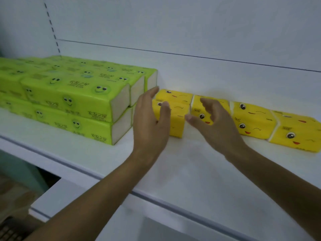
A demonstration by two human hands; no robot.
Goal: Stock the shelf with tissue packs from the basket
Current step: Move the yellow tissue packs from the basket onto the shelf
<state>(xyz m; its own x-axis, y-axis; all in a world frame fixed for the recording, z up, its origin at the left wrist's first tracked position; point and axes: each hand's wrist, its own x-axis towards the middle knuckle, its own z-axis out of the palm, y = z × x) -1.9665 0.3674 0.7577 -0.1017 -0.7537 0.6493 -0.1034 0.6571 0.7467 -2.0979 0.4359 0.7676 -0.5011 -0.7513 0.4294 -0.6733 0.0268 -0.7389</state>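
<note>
Several yellow tissue packs with cartoon faces lie in a row on the white shelf (191,171). The leftmost yellow pack (177,117) sits beside the green stack. My left hand (151,122) hovers at its left side, fingers straight, thumb near its front. My right hand (217,122) is held over the second yellow pack (199,110), fingers relaxed and loosely bent, gripping nothing. Two more yellow packs (253,120) (295,133) lie further right. The basket is out of view.
Green tissue packs (73,100) with smiley faces are stacked two high at the shelf's left. The shelf's back panel (191,32) rises behind. A lower white shelf edge (52,202) and a dark object (10,230) show at bottom left.
</note>
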